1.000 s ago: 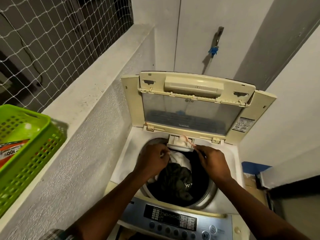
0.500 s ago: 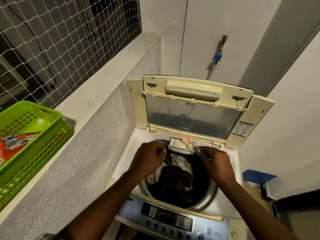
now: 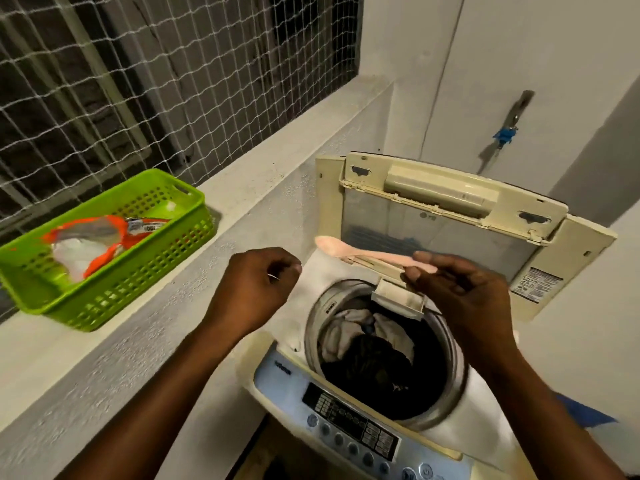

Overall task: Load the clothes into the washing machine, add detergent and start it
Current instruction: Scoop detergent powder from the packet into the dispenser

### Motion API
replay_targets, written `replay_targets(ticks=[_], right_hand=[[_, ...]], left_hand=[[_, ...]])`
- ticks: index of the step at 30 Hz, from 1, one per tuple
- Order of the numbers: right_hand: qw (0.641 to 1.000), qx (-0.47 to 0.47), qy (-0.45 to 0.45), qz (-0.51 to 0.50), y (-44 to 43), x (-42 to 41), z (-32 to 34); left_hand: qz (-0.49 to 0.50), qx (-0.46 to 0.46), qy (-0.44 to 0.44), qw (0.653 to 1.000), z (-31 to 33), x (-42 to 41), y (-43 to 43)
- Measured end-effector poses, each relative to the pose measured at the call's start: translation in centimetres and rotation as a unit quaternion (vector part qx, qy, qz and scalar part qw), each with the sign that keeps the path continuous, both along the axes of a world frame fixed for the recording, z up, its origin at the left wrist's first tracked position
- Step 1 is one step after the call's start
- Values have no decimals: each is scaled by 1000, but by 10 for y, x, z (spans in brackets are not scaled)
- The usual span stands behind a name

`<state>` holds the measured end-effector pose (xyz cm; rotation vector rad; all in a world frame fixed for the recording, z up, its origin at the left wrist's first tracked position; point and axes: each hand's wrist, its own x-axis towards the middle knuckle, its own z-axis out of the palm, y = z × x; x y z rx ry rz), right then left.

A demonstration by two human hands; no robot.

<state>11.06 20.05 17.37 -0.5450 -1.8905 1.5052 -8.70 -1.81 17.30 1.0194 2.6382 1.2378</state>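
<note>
The top-loading washing machine (image 3: 349, 403) stands with its lid (image 3: 446, 223) raised. Dark and white clothes (image 3: 367, 344) lie in the drum. A small detergent drawer (image 3: 398, 299) sticks out at the drum's back rim. My right hand (image 3: 460, 303) is above the drum's right side and pinches a pale pink spoon (image 3: 363, 251), whose bowl points left. My left hand (image 3: 256, 289) hovers left of the drum, fingers curled shut with nothing seen in them. An orange detergent packet (image 3: 100, 240), torn open with white powder showing, lies in a green basket (image 3: 114, 289) on the ledge.
A concrete ledge (image 3: 242, 188) runs along the left under a netted window (image 3: 138, 81). A tap with a blue fitting (image 3: 505, 133) is on the back wall. The control panel (image 3: 349, 424) faces me at the front. A white wall closes the right side.
Both hands have risen away from the detergent drawer. The right hand has lifted the pink spoon and swung it leftward. The view has turned left, bringing the basket closer to centre.
</note>
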Motion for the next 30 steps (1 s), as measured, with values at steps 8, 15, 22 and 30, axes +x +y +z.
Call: replay_targets(ticks=[8, 15, 22, 30], right_hand=[[992, 24, 100, 77, -66, -47, 60], [983, 22, 136, 119, -134, -91, 88], [973, 102, 138, 155, -199, -141, 96], [885, 438, 61, 145, -243, -198, 94]], left_hand=[[57, 31, 21, 998, 43, -6, -79], [87, 47, 67, 993, 72, -20, -156], [172, 62, 110, 977, 85, -71, -235], [152, -17, 156, 976, 79, -117, -249]])
